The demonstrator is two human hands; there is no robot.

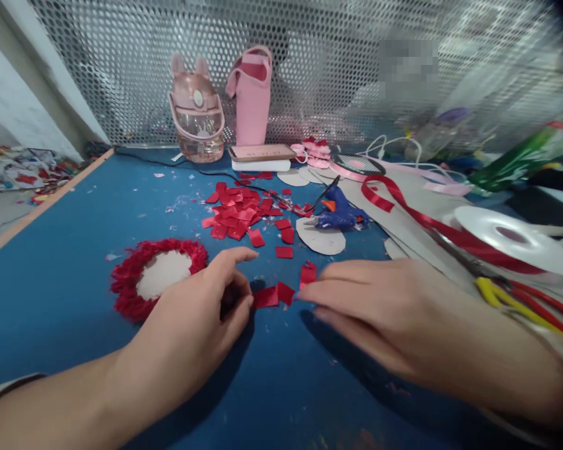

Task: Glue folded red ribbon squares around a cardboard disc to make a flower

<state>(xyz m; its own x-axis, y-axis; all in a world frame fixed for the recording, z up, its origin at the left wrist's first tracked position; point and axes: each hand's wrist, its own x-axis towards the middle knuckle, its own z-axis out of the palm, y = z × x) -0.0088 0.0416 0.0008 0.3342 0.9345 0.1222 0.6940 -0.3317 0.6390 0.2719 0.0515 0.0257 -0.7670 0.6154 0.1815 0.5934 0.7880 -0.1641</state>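
My left hand (pixel 194 315) is half curled, index finger stretched forward. Its thumb tip meets the end of a small red ribbon piece (pixel 266 297) and seems to pinch it; the grip itself is partly hidden. Another red piece overlaps that one on the right. My right hand (pixel 375 306) reaches in low over the table, fingers stretched, thumb apart, slightly blurred. Beside its fingertips stands a red ribbon scrap (pixel 308 274). Partly behind my left hand lies a pale disc ringed with red ribbon ruffles (pixel 127 281). Farther back is a loose pile of cut red ribbon pieces (pixel 237 212).
A glue gun with blue wrapping (pixel 340 211) rests by a pale card disc (pixel 321 240). To the right are a ribbon spool (pixel 464 219), yellow-and-red handles (pixel 511 306) and a green bottle (pixel 516 159). A phone (pixel 263 153) and clear bottle (pixel 198 119) stand before the mesh.
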